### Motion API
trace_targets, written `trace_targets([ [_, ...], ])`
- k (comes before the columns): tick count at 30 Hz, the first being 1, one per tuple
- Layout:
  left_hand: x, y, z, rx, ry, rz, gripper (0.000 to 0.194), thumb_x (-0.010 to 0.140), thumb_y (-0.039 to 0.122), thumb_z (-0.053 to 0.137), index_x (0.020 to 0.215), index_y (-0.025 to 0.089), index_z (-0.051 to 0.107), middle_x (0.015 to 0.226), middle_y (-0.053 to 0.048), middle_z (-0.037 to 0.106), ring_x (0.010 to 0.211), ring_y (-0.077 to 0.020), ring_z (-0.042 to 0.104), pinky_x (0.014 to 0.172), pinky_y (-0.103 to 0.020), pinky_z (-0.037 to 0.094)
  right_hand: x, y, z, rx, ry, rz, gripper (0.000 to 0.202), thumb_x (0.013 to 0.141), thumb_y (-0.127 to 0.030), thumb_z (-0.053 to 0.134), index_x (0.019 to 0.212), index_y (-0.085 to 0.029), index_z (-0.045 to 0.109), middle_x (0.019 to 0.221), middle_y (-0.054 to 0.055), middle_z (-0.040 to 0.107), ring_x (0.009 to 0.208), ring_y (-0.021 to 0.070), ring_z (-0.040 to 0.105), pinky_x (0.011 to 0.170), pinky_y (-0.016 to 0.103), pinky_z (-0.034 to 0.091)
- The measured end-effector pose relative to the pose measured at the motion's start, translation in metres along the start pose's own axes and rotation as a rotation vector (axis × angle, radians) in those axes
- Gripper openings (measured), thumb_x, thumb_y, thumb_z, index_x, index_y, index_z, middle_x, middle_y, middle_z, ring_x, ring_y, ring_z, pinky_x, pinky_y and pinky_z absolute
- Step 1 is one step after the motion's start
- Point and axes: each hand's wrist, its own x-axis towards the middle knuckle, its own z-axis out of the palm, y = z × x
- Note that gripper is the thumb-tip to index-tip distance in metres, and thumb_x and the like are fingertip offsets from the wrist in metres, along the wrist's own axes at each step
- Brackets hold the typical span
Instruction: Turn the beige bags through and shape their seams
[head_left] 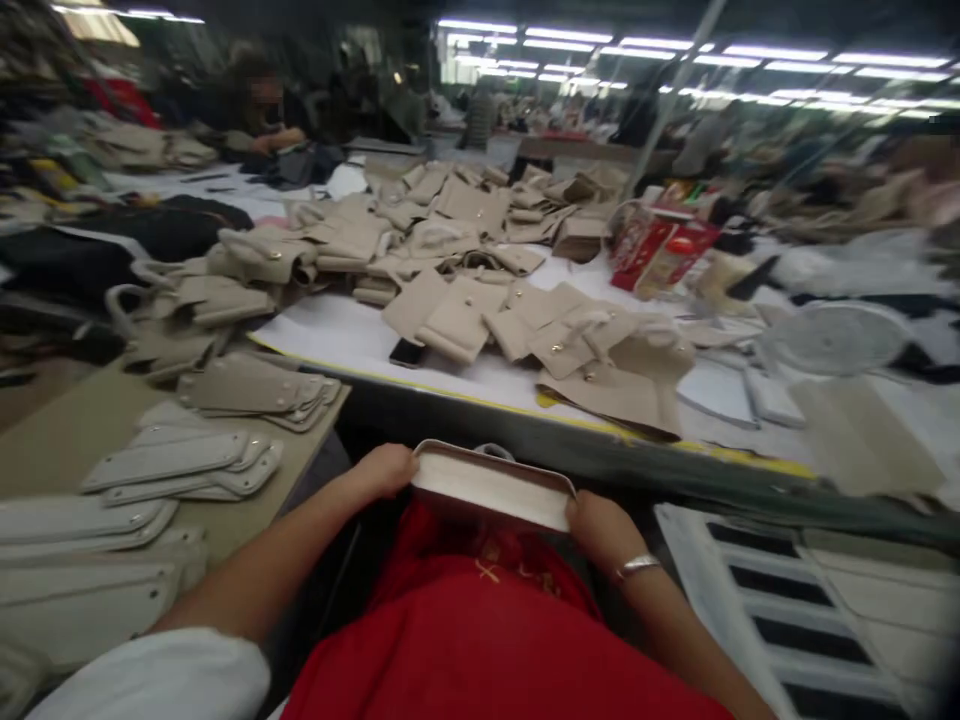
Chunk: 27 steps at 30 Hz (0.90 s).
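Note:
A beige, box-shaped handbag piece (491, 490) with a pale long face and a thin brown rim is held level above my lap. My left hand (391, 469) is closed on its left end. At the opposite end, my right hand (595, 522) grips the corner, with a bracelet on that wrist. A light loop, maybe a handle, shows behind the piece's far edge. My fingertips are partly hidden by it, and its underside cannot be seen.
Beige bag pieces (472, 310) lie heaped on the white-topped table (330, 335) ahead. Stacked flat panels (172, 460) cover a board at left. A slatted white crate (697, 540) stands at right, below the table edge. A red box (660, 250) holds tools. Another person (262, 110) sits far left.

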Motion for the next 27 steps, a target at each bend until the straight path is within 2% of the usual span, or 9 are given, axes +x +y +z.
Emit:
trace_targets([
  [2, -0.012, -0.021, 0.005, -0.246, -0.094, -0.101, 0.062, 0.088, 0.056, 0.020, 0.085, 0.009, 0.059, 0.070, -0.007, 0.063, 0.058, -0.0149, 0.061, 0.055, -0.027, 0.050, 0.002, 0.006, 0.009, -0.071, 0.036, -0.059, 0.029, 0.082, -0.010, 0.035, 0.090, -0.007, 0.063, 0.088, 0.019, 0.061, 0.080, 0.0285, 0.063, 0.066, 0.037, 0.046],
  [5, -0.014, -0.025, 0.006, -0.579, -0.131, -0.145, 0.075, 0.082, 0.065, 0.008, 0.088, 0.009, 0.058, 0.074, -0.011, 0.065, 0.059, -0.0177, 0.063, 0.051, -0.026, 0.049, -0.004, 0.009, 0.015, -0.075, 0.071, -0.035, 0.031, 0.087, -0.018, 0.030, 0.091, -0.012, 0.060, 0.082, 0.014, 0.061, 0.072, 0.0261, 0.064, 0.059, 0.034, 0.045],
  [6, -0.014, -0.022, 0.006, -0.545, -0.110, -0.128, 0.073, 0.083, 0.064, 0.009, 0.090, 0.009, 0.058, 0.077, -0.011, 0.065, 0.060, -0.0175, 0.064, 0.051, -0.025, 0.049, -0.006, 0.009, 0.015, -0.052, 0.073, -0.003, 0.033, 0.088, -0.020, 0.027, 0.090, -0.012, 0.060, 0.080, 0.014, 0.061, 0.071, 0.0257, 0.064, 0.058, 0.033, 0.045],
  [8, -0.015, -0.015, 0.006, -0.318, -0.059, -0.086, 0.062, 0.085, 0.057, 0.017, 0.090, 0.010, 0.058, 0.079, -0.011, 0.066, 0.059, -0.0164, 0.063, 0.050, -0.024, 0.048, -0.008, 0.008, 0.012, -0.012, 0.063, 0.061, 0.036, 0.089, -0.021, 0.025, 0.088, -0.011, 0.060, 0.077, 0.014, 0.061, 0.071, 0.0251, 0.064, 0.059, 0.032, 0.045],
  [11, -0.017, -0.004, 0.005, 0.004, 0.002, -0.053, 0.043, 0.084, 0.039, 0.030, 0.081, 0.011, 0.062, 0.071, -0.010, 0.066, 0.059, -0.0174, 0.062, 0.056, -0.025, 0.046, -0.007, 0.006, 0.010, -0.021, 0.048, 0.057, 0.032, 0.086, -0.017, 0.029, 0.086, -0.009, 0.060, 0.080, 0.018, 0.062, 0.073, 0.0265, 0.065, 0.059, 0.033, 0.045],
  [16, -0.015, 0.008, 0.004, 0.180, 0.058, -0.048, 0.035, 0.080, 0.028, 0.034, 0.073, 0.010, 0.063, 0.074, -0.015, 0.065, 0.078, -0.0261, 0.062, 0.070, -0.032, 0.044, -0.003, 0.008, 0.016, 0.071, 0.066, 0.122, 0.032, 0.085, -0.015, 0.030, 0.087, -0.007, 0.060, 0.073, 0.019, 0.063, 0.072, 0.0294, 0.065, 0.058, 0.034, 0.045],
  [20, -0.012, 0.007, 0.008, 0.232, 0.082, -0.002, 0.036, 0.084, 0.029, 0.031, 0.080, 0.010, 0.061, 0.085, -0.017, 0.064, 0.085, -0.0272, 0.060, 0.075, -0.034, 0.042, -0.001, 0.011, 0.018, 0.077, 0.061, 0.086, 0.029, 0.083, -0.013, 0.032, 0.083, -0.009, 0.061, 0.075, 0.017, 0.064, 0.074, 0.0293, 0.065, 0.059, 0.034, 0.045],
  [23, -0.013, 0.002, 0.008, 0.187, 0.060, 0.026, 0.037, 0.087, 0.030, 0.027, 0.083, 0.010, 0.058, 0.085, -0.015, 0.064, 0.079, -0.0223, 0.060, 0.072, -0.031, 0.044, -0.001, 0.014, 0.018, 0.043, 0.071, 0.021, 0.028, 0.083, -0.015, 0.033, 0.084, -0.009, 0.061, 0.078, 0.017, 0.064, 0.073, 0.0279, 0.065, 0.059, 0.033, 0.044],
  [27, -0.016, -0.002, 0.004, 0.022, -0.072, 0.034, 0.047, 0.090, 0.040, 0.018, 0.087, 0.012, 0.057, 0.077, -0.007, 0.065, 0.061, -0.0135, 0.060, 0.052, -0.022, 0.045, 0.000, 0.019, 0.017, 0.173, 0.117, 0.069, 0.048, 0.089, -0.043, 0.027, 0.078, -0.011, 0.061, 0.075, 0.017, 0.065, 0.072, 0.0259, 0.064, 0.061, 0.032, 0.043],
])
